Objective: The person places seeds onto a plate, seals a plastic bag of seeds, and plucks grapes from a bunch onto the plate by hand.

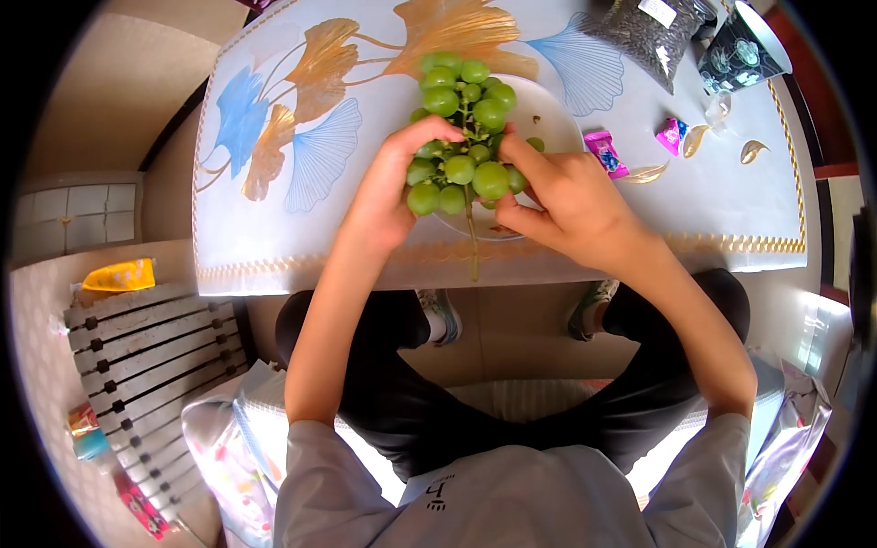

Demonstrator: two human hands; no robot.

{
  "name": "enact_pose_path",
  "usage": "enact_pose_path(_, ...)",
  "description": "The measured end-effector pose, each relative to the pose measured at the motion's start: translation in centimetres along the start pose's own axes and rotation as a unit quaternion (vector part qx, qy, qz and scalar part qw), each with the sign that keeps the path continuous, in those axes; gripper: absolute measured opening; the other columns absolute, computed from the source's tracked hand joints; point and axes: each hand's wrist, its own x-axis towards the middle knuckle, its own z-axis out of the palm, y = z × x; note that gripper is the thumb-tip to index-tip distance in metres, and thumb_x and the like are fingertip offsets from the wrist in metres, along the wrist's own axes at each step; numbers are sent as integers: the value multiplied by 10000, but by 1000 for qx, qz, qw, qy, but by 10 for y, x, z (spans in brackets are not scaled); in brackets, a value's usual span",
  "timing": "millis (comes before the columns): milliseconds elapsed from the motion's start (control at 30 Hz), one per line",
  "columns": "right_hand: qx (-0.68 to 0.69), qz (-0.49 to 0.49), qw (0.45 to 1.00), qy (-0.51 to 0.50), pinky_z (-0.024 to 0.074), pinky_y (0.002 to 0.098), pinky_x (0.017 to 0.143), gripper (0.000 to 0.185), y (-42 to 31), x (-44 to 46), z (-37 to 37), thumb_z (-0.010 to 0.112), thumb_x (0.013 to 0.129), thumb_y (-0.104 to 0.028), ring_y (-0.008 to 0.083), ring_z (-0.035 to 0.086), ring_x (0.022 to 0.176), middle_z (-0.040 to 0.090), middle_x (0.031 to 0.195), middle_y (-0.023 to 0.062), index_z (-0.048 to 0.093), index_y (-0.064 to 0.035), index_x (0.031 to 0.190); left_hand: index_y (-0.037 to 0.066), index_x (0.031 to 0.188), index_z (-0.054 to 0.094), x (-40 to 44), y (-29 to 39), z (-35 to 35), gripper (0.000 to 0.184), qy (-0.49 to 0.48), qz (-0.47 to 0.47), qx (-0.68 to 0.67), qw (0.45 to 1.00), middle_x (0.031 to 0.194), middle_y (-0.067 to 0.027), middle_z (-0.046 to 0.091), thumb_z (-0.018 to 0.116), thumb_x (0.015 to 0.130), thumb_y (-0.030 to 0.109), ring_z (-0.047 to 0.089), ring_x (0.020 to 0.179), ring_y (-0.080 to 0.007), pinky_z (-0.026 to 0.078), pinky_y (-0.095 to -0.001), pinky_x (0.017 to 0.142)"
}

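Left hand: clamped on bunch, nine-o'clock side.
Green grape bunch: over white plate, stem towards six o'clock — berries could drop if squeezing tears stalks.
Right hand: gripping bunch, three-o'clock side.

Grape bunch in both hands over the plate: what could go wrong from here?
1. Loose grapes: the left hand and right hand have fingers in among the packed green grapes, so one might pop off and roll past the plate, perhaps off the table's near edge.
2. Bruising: fingers press in from both sides, so a hard squeeze could split a grape.
3. Snagging: the bare stem sticks out past the plate and may catch.
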Motion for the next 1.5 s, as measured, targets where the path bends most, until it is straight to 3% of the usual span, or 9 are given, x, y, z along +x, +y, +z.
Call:
enact_pose_path(133,32,50,998,-34,525,447,593,309,1,-2,1,646,885,-247,394,632,621,634,692,192,550,2,1041,23,1226,608,-8,5,9,428,-24,5,-3,1000,1156,-98,690,561,871,257,676,976,-227,557,-341,835)
enact_pose_path(333,358,166,919,-17,471,353,557,259,3,-8,-1,605,955,-261,186,555,569,548,654,88,583,-12,1026,16,1332,527,1,18,-13,529,16,75,-59,995,1241,-126,669,534,860,254,668,1082,-267,548,-362,895)
enact_pose_path(433,326,163,931,-18,446,344,546,255,15,0,-3,643,946,-251,132,489,576,498,681,55,567,-16,1009,11,1346,517,6,26,-26,529,9,113,-97,989,1239,-128,669,518,868,238,656,1131,-286,521,-352,947)
enact_pose_path(633,130,159,976,76,448,361,530,322,4,6,4,753,857,-261,187,519,559,538,746,72,555,-57,1009,38,1292,574,1,17,-6,466,25,89,-75,993,1183,-89,692,528,878,249,678,1053,-236,524,-320,877)
enact_pose_path(733,86,17,988,127,371,245,495,274,-6,14,6,779,842,-135,85,443,586,464,716,7,580,-96,1026,37,1266,579,-3,11,2,442,101,26,-41,994,1177,-100,680,538,898,277,662,1074,-248,535,-356,884)
enact_pose_path(767,51,16,989,140,466,398,531,333,-2,13,13,766,834,-284,272,588,579,618,800,97,556,-96,1011,55,1212,609,0,6,-2,407,96,17,-48,994,1096,-80,695,572,890,301,679,990,-222,541,-345,862)
enact_pose_path(967,110,71,988,82,442,352,510,280,-6,6,20,746,865,-263,214,571,563,587,707,69,577,-80,995,98,1154,656,-4,-6,13,354,64,33,-38,997,1084,-22,699,579,875,302,639,959,-138,481,-308,840)
enact_pose_path(1367,321,114,940,-7,417,279,522,247,0,5,13,566,1014,-222,111,483,561,518,734,27,509,-62,1193,55,1110,637,1,-1,4,337,74,107,-15,991,1031,-51,684,616,852,271,645,934,-166,493,-326,855)
enact_pose_path(1500,452,219,863,-55,362,257,502,210,-6,7,8,494,1047,-257,83,421,554,441,736,-8,491,-72,1145,41,1103,640,6,-5,-1,330,41,109,-27,993,1034,-68,688,602,858,259,649,921,-175,499,-325,837)
